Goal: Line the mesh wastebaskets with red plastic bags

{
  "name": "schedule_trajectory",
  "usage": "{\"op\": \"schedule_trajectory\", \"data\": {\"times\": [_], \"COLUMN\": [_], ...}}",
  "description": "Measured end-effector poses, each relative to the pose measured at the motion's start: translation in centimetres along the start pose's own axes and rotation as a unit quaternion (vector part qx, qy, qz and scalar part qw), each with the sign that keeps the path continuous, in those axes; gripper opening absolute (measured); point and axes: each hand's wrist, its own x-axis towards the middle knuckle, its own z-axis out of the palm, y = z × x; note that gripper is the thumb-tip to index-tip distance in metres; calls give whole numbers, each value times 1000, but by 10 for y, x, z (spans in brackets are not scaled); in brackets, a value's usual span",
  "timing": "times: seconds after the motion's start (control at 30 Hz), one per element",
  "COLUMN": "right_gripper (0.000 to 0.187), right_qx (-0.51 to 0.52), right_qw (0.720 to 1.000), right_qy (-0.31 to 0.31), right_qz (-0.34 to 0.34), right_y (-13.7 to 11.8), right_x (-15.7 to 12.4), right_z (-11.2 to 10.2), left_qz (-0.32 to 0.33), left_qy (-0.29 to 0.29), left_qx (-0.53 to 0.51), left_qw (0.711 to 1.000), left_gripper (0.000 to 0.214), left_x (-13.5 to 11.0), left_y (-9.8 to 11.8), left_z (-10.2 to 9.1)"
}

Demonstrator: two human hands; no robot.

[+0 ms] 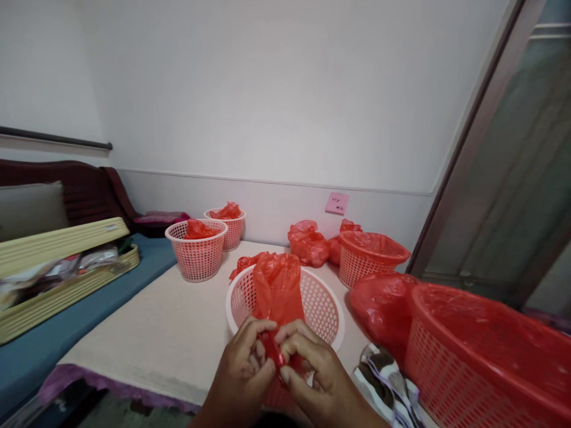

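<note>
A thin red plastic bag (279,285) hangs over the far rim and into a pale pink perforated basket (322,303) in front of me. My left hand (245,359) and my right hand (312,359) meet above the basket's near side. Both are closed, pinching the bunched near end of the bag between thumbs and fingers. The fingers hide part of that bunched end. Behind the basket's far left rim lies another crumpled red bag (244,263).
Two pink baskets (200,255) with red bags stand at the back left. On the right are a red basket (366,266) and a large red basket (468,351), both lined with red plastic. A striped cloth (387,380) lies near the right front. A pink note (338,203) is on the wall.
</note>
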Motion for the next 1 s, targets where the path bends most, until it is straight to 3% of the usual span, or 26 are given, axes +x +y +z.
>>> {"op": "schedule_trajectory", "data": {"times": [0.1,0.27,0.5,0.7,0.77,0.9,1.0], "right_gripper": [16,34,13,15,15,44,26], "right_qx": [-46,-152,-113,-109,-135,-183,-174], "right_qw": [998,988,991,986,986,983,985], "right_qy": [14,12,65,88,67,20,9], "right_qz": [-26,-29,41,86,73,11,-17], "right_y": [8,19,23,30,30,27,25], "right_x": [-5,-12,-10,-14,-14,-10,-5], "right_z": [2,6,-2,-13,-11,-1,6], "left_qz": [-72,-102,-167,-228,-237,-261,-276], "left_qy": [64,121,99,135,129,109,100], "left_qx": [-86,-197,-291,-387,-412,-434,-433], "left_qw": [992,968,937,883,870,856,853], "left_gripper": [15,14,33,40,39,37,39], "left_x": [1,7,15,18,18,16,14], "left_y": [1,4,8,12,14,19,24], "left_z": [3,5,0,-8,-7,0,2]}}
